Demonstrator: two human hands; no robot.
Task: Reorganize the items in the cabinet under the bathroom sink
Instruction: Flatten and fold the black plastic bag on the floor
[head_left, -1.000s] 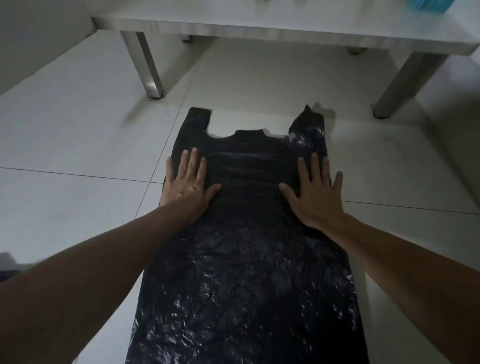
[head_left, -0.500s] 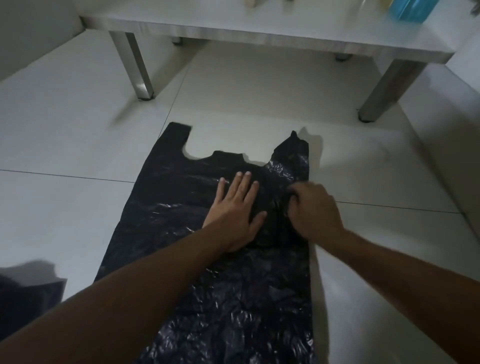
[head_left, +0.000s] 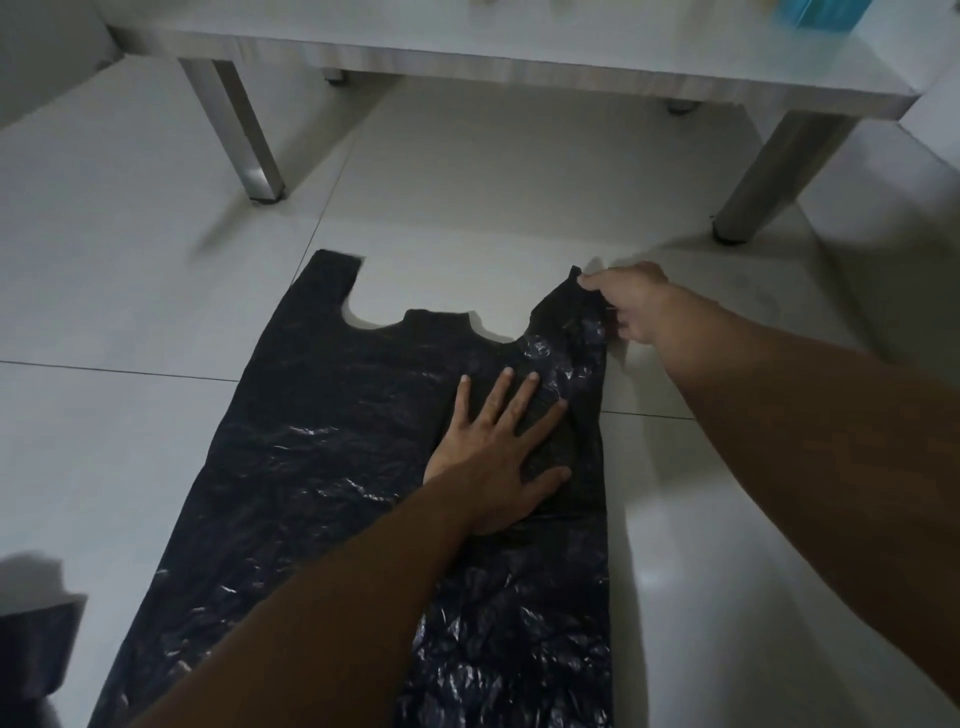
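Head view: the black plastic bag lies flat on the floor. Left hand presses it with fingers now spread wider; right hand, before clenched beside it, has reached farther and pinches the right handle.

Floor tile left of black bag open; I can sweep there. Dark object blocks lower left corner. Ahead, low table overhangs; near legs and bound passage beneath, gap between them open. Right of bag, my right forearm crosses tile. Left hand flat on bag, covering its centre-right.
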